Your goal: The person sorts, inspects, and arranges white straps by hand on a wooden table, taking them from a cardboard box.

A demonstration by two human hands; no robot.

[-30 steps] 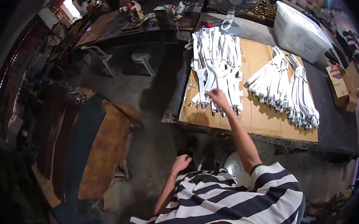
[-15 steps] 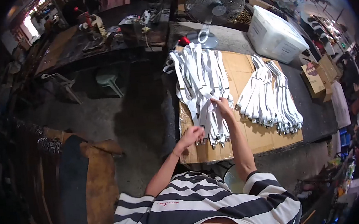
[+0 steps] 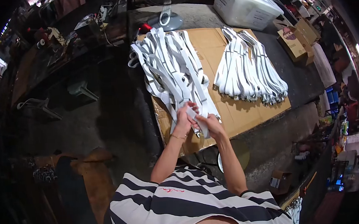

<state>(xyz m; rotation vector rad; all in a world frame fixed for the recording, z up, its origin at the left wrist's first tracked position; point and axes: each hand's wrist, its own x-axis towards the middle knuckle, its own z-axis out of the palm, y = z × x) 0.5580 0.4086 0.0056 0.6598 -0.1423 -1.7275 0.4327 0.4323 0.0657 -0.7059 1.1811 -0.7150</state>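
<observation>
A loose heap of white suspenders (image 3: 170, 64) with metal clips lies on a flat cardboard sheet (image 3: 215, 57). At the near end of this heap, my left hand (image 3: 183, 121) has its fingers curled round a white strap. My right hand (image 3: 211, 125) sits close beside it, thumb and fingers pinching a strap of the same suspenders. A strap end hangs down between my hands, with a metal clip (image 3: 197, 133) near it. To the right, flatter bundles of white suspenders (image 3: 249, 69) lie fanned out, their clips toward me.
A white plastic bin (image 3: 245, 7) stands at the table's back, beside the base of a fan (image 3: 169, 22). An open carton (image 3: 295, 41) is at the right. Across the floor on the left are a stool (image 3: 80, 90) and another dark worktable (image 3: 30, 68).
My left hand has moved up and onto the strap, and my right hand has come down beside it. The strap is now between both hands. The view has shifted.
</observation>
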